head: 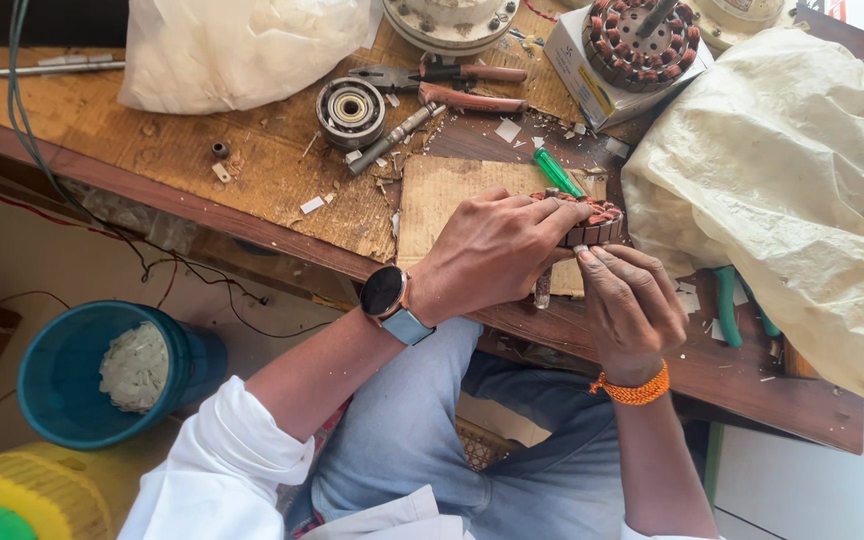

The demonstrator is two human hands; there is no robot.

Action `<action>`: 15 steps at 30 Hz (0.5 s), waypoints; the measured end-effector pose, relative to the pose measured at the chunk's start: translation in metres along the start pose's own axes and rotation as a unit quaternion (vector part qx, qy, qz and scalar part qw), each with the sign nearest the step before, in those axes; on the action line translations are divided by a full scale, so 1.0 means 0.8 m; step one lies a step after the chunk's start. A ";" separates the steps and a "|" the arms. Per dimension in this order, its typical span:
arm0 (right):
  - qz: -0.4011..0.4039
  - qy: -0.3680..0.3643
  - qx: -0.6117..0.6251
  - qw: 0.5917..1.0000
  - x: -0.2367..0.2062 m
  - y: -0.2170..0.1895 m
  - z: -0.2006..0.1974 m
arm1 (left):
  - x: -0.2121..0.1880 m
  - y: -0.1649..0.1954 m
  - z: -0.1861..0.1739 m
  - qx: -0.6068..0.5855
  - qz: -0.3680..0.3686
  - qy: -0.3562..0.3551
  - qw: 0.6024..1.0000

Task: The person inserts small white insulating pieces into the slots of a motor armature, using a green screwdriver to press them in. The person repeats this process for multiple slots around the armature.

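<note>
One wound stator, ringed with copper-brown coils, sits on the table edge, directly under the fingers. The left hand arches over it, fingers pressed together on its top. The right hand pinches its near rim. One green screwdriver lies just beyond the fingers; a second stator lies farther off.

1. My left hand lies over the motor winding at frame centre, on a cardboard sheet.
2. My right hand sits just below-right of it.
3. Pliers and a bearing lie above.
4. A bucket stands lower left.
</note>
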State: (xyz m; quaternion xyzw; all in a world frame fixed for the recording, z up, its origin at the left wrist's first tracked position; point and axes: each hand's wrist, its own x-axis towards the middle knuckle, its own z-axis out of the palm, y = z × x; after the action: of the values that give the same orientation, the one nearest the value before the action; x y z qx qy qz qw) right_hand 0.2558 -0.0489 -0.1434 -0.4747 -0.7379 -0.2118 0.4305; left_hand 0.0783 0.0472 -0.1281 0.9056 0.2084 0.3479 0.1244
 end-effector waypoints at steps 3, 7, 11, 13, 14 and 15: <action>-0.012 -0.006 -0.033 0.999 -0.003 0.000 0.003 | 0.002 0.000 0.002 0.005 -0.003 -0.009 1.000; -0.036 -0.005 -0.056 0.998 -0.002 -0.001 0.005 | 0.005 0.001 0.000 0.017 0.007 0.008 1.000; -0.039 -0.009 -0.041 0.998 0.000 0.004 0.001 | 0.006 0.003 -0.002 -0.002 0.000 0.012 1.000; -0.044 -0.014 -0.029 0.998 -0.001 0.009 0.000 | 0.007 0.003 -0.002 0.000 -0.006 0.002 1.000; -0.048 -0.015 -0.028 0.998 -0.002 0.011 0.000 | 0.007 0.003 -0.001 0.000 -0.010 -0.003 1.000; -0.050 -0.017 -0.028 0.998 -0.003 0.012 0.000 | 0.006 0.003 0.000 0.001 -0.010 0.000 1.000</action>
State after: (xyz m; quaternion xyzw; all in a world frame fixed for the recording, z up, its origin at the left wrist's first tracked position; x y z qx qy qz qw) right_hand 0.2648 -0.0454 -0.1466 -0.4523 -0.7617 -0.2456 0.3937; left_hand 0.0823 0.0473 -0.1240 0.9036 0.2179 0.3466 0.1264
